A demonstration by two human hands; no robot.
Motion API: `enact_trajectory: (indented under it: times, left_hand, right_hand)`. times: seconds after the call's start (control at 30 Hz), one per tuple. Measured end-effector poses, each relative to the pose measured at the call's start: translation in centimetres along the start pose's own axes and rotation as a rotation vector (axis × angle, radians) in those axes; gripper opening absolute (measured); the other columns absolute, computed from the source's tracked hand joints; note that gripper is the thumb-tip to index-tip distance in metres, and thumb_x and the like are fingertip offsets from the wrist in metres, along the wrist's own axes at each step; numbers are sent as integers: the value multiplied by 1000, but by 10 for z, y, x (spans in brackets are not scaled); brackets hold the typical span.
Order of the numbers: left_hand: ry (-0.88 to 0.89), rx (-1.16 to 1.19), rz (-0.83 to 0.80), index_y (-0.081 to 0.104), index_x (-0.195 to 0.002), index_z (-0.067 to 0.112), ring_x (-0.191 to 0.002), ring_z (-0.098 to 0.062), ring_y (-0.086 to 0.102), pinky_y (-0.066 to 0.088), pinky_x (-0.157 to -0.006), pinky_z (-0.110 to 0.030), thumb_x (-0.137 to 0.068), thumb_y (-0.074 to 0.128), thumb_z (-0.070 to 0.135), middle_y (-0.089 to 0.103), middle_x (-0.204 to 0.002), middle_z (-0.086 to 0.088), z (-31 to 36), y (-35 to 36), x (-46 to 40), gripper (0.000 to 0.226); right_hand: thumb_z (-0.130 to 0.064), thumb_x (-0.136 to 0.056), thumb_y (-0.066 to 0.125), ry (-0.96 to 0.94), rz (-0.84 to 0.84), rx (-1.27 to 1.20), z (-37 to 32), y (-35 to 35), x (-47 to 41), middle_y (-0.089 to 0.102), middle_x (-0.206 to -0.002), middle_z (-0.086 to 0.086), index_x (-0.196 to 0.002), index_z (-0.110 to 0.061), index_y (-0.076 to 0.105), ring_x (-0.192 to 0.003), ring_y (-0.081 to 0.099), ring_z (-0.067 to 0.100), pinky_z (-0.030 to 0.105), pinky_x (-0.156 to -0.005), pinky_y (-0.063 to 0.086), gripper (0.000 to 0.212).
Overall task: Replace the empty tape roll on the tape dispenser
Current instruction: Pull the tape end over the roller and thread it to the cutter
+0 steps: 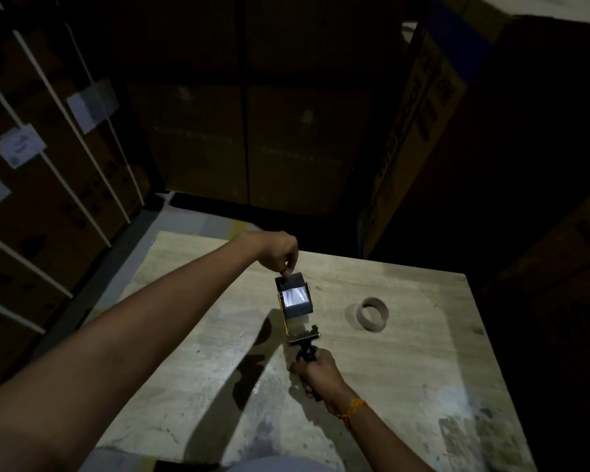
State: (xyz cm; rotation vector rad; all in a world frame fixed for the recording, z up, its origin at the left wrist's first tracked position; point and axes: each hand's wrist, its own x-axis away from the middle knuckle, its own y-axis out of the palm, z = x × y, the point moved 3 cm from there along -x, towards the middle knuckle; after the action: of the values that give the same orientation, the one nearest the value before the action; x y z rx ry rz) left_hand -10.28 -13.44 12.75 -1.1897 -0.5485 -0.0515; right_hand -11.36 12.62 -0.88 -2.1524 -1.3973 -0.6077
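Observation:
A tape dispenser (302,335) with a black handle and yellow-edged metal frame is held above the wooden table (423,386). A dark, shiny tape roll (295,298) sits on it. My right hand (317,373) grips the dispenser's handle from below. My left hand (280,252) reaches over the far end of the roll and pinches the tape's edge at the top with its fingertips. An empty cardboard tape core (372,314) lies on the table to the right of the dispenser, apart from both hands.
The table's far edge is just behind my left hand. Stacked cardboard boxes (246,131) with white straps and paper labels stand close behind and to the left. More boxes (423,114) rise at the right. The room is dim.

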Motion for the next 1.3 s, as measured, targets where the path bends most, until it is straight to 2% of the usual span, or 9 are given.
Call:
enact_trajectory:
  times: [0.17, 0.3, 0.5, 0.63, 0.77, 0.97, 1.1, 1.2, 1.3]
  left_hand:
    - [-15, 81, -86, 77, -103, 11, -93, -21, 74, 63, -85, -41, -91, 79, 17, 78, -101, -5, -11, 7, -5, 14]
    - [-54, 181, -123, 75, -103, 5, -82, -18, 71, 57, -66, -29, -92, 76, 10, 75, -91, -4, -13, 10, -7, 12]
    - [-45, 238, -143, 76, -105, -1, -74, -15, 70, 53, -60, -22, -91, 77, 8, 76, -92, -9, -14, 10, -6, 16]
    - [-23, 267, -117, 75, -104, -1, -88, -25, 75, 55, -63, -24, -91, 76, 6, 78, -99, -15, -15, 8, -6, 14]
    - [3, 280, -89, 75, -102, -3, -80, -18, 71, 57, -68, -28, -90, 75, 3, 77, -97, -15, -14, 7, -6, 13]
    - [9, 346, -87, 71, -102, -7, -77, -14, 70, 59, -69, -29, -92, 71, 1, 71, -85, -5, -10, 4, -9, 12]
    - [43, 416, -129, 71, -96, 3, -83, -14, 71, 57, -68, -25, -92, 73, 3, 71, -89, -5, -4, -7, -7, 4]
    - [45, 475, -175, 73, -103, -1, -91, -18, 73, 59, -72, -26, -90, 78, 8, 75, -99, -15, -2, -19, -4, 16]
    - [48, 558, -220, 73, -107, -7, -93, -22, 73, 62, -78, -28, -87, 82, 9, 75, -104, -20, -1, -29, 2, 28]
  right_hand:
    - [-10, -82, 73, -14, -7, 5, 1, 2, 3, 47, -49, 2, -74, -15, 52, -38, 39, 15, 22, -43, 35, 23]
    - [-11, -82, 73, -18, -10, 29, 4, 4, 4, 47, -48, 1, -72, -16, 51, -37, 39, 15, 22, -43, 35, 24]
    - [-16, -83, 73, -24, -15, 50, 5, 4, 6, 49, -48, -1, -71, -17, 54, -38, 42, 15, 24, -43, 37, 23]
    - [-16, -85, 72, -35, -15, 40, 5, 6, 5, 51, -49, -1, -73, -16, 55, -38, 44, 14, 23, -43, 39, 21]
    - [-13, -86, 71, -39, -12, 25, 5, 5, 4, 50, -47, -2, -71, -16, 54, -37, 43, 14, 22, -44, 39, 24]
    - [-15, -85, 73, -79, 31, 52, 7, 0, 2, 52, -52, 2, -73, -15, 56, -39, 45, 16, 24, -44, 40, 21]
    - [-18, -84, 74, -113, 77, 64, 5, -2, 2, 51, -51, 5, -75, -13, 57, -38, 45, 18, 26, -43, 39, 20]
    - [-20, -88, 75, -157, 69, 34, 2, -5, 6, 49, -49, 4, -73, -13, 57, -37, 43, 18, 26, -44, 38, 24]
    - [-35, -87, 79, -233, 47, -3, -6, -6, 14, 51, -47, 1, -76, -16, 65, -37, 43, 18, 25, -42, 37, 26]
